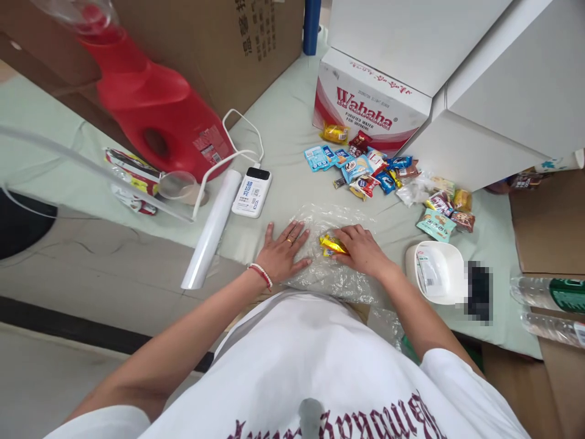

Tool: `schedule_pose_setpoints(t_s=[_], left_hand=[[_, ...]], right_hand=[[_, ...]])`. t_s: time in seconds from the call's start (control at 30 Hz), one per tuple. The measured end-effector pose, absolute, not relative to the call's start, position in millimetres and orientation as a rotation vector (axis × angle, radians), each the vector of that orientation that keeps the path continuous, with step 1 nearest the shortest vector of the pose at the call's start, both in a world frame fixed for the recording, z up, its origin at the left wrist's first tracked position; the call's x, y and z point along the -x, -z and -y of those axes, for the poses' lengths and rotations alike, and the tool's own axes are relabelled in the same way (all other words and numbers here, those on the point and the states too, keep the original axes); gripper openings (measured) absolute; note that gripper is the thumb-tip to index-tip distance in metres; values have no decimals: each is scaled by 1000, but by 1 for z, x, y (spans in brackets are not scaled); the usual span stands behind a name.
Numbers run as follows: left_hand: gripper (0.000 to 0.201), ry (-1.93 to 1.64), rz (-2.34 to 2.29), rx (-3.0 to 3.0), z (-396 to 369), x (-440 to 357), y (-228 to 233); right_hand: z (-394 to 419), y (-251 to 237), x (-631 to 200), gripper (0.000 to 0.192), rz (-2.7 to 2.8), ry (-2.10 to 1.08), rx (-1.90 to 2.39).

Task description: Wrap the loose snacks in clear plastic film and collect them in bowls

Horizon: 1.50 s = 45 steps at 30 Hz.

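Observation:
A clear plastic sheet or bag [320,277] lies crinkled on the table in front of my body. My left hand [284,251] rests flat on its left edge, fingers spread, holding nothing. On the right of the plastic, my right hand [359,249] closes its fingers over a small yellow-wrapped snack [333,244]; part of that snack is hidden under the fingers. Beyond the hands lies a loose pile of wrapped snacks [359,167] in blue, red and white packaging. More packets, among them a mint-green packet [436,225], lie to the right.
A white power bank [252,192] with a cable and a plastic roll [211,230] lie left, near a red jug [159,116]. A Wahaha carton [370,100] stands behind the snacks. At right are a white tub [437,273] and plastic bottles [548,294].

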<state>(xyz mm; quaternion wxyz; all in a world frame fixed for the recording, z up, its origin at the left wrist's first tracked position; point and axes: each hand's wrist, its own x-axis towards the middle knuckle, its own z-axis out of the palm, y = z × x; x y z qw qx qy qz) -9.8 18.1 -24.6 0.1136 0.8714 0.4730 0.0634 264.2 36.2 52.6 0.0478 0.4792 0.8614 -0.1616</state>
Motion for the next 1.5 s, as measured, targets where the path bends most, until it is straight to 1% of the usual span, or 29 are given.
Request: schedule_pose_setpoints(t_s=[0.03, 0.07, 0.17, 0.23, 0.4, 0.47, 0.63, 0.87, 0.97, 1.07, 1.1, 1.17, 1.23, 1.33, 1.4, 1.5], left_hand=[[76, -184, -1389, -2556, -18, 10, 24], [76, -181, -1390, -2557, -18, 10, 24], [75, -165, -1399, -2555, -17, 9, 22], [75, -151, -1411, -2551, -17, 9, 21], [76, -137, -1404, -2556, -18, 8, 22], [75, -136, -1401, -2561, -18, 9, 22], [77, -133, -1407, -2559, -17, 9, 22], [77, -164, -1400, -2542, -18, 8, 22], [74, -207, -1401, -2528, -18, 10, 20], [72, -323, -1455, -2520, -13, 19, 14], [71, -384, -1457, -2530, -10, 24, 12], [65, -510, -1345, -2587, -1, 35, 10], [56, -577, -1050, -2669, 9, 46, 11], [43, -481, -653, -2734, 19, 56, 20], [35, -403, -616, -2756, 22, 57, 26], [29, -437, -704, -2794, 25, 55, 34]], right_hand=[[-35, -51, -261, 65, -2617, 457, -1455], [-34, -48, -258, 64, -2604, 431, -1443], [-31, -44, -256, 45, -2557, 394, -1405], [-29, -45, -259, 39, -2553, 402, -1385], [-32, -58, -263, 39, -2603, 430, -1394], [-34, -60, -258, 42, -2604, 440, -1393], [-33, -51, -246, 63, -2612, 479, -1369], [-34, -44, -264, 70, -2623, 476, -1450], [-37, -40, -264, 79, -2605, 495, -1452], [-26, -46, -272, 85, -2657, 532, -1501], [-18, -49, -277, 83, -2711, 552, -1528], [6, -55, -293, 69, -2844, 624, -1595], [37, -54, -310, 51, -2949, 731, -1636], [79, -40, -329, 35, -2965, 840, -1596], [97, -28, -334, 30, -2935, 854, -1575], [100, -20, -325, 24, -2930, 814, -1697]])
